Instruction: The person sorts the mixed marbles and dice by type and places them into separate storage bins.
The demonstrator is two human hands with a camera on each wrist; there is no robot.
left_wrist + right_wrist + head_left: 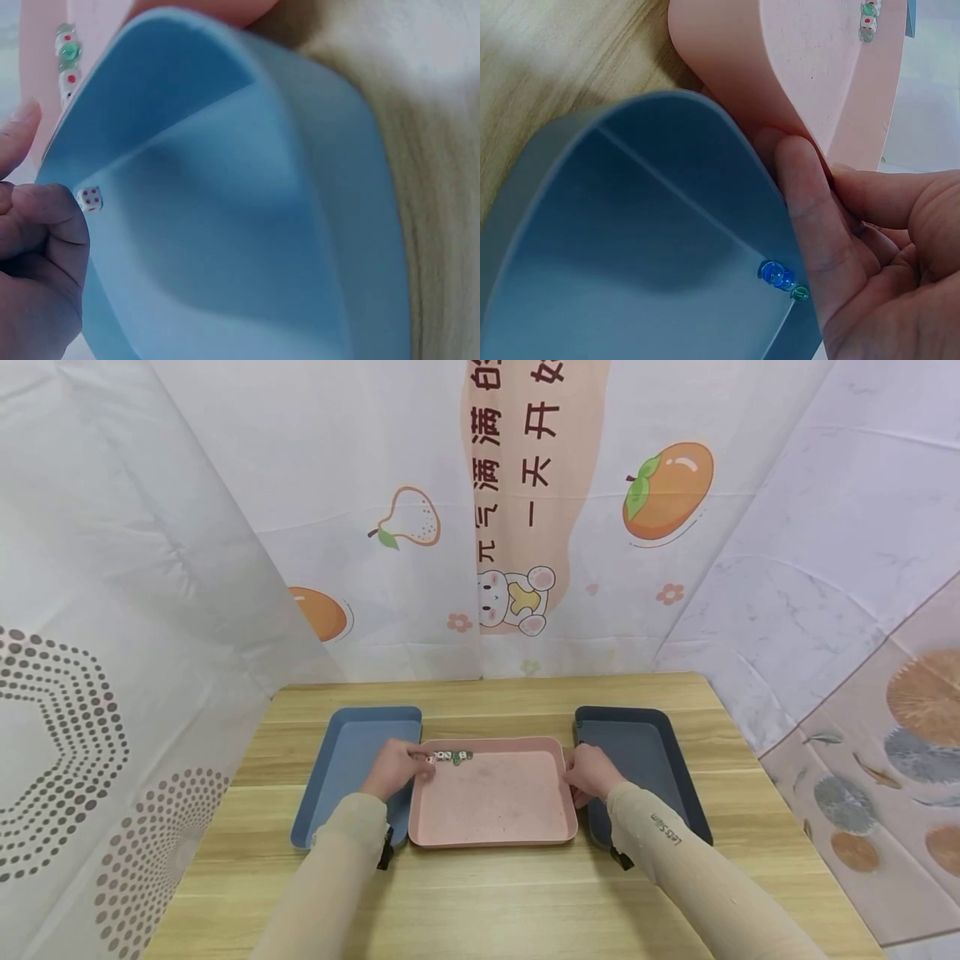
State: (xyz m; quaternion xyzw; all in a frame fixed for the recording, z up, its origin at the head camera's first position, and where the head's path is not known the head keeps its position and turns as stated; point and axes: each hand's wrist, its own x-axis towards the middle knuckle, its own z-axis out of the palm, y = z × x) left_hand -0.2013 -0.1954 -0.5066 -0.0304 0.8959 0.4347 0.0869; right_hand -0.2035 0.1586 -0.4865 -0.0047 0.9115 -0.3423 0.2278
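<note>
One pink tray, likely light and stiff, is best held by opposite sides: right hand pinching one, left hand unclear.

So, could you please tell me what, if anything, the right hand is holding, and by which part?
The right hand pinches the pink tray by its right rim.

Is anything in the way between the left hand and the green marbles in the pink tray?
Yes! Along the row, white dice sit between the left hand and the green marbles, near the far side of the pink tray.
</note>
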